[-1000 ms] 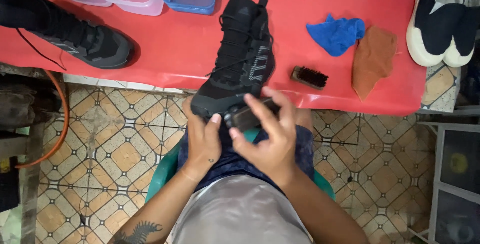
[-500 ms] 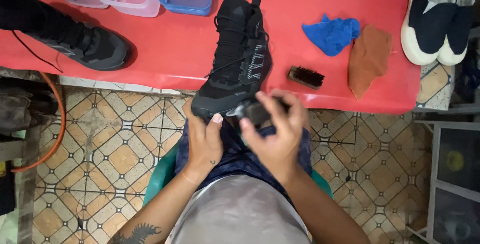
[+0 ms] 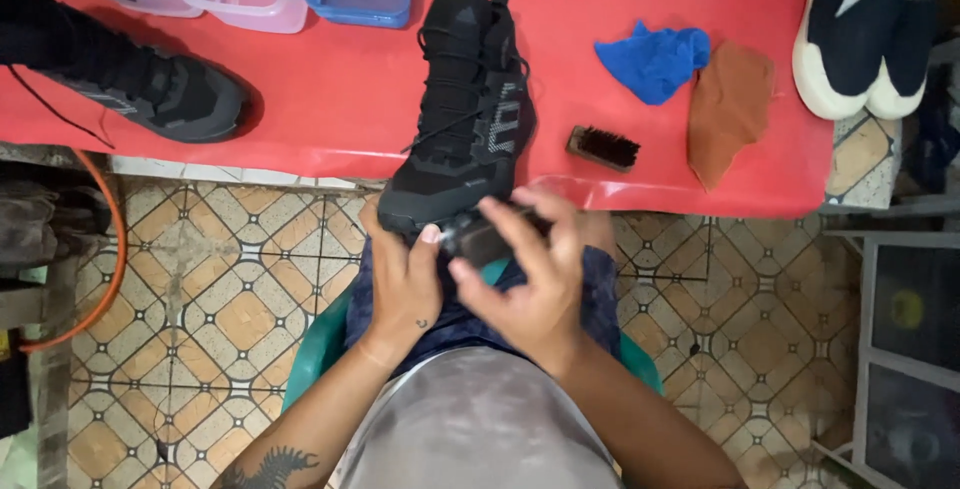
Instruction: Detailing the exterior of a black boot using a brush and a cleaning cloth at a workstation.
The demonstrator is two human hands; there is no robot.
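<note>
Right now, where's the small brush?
In the head view, the small brush lies on the red table, right of the black boot, left of the brown cloth.

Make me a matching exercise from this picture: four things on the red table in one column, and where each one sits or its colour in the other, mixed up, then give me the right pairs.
Things:
1. small brush
2. crumpled cloth
3. flat cloth
4. black boot

Descriptions:
A. blue, beside the brown cloth
B. brown, hanging over the table's front edge
C. toe past the table edge, at the person's hands
D. dark bristles, lying between the boot and the brown cloth

Pairs: 1-D, 2-A, 3-B, 4-C
</note>
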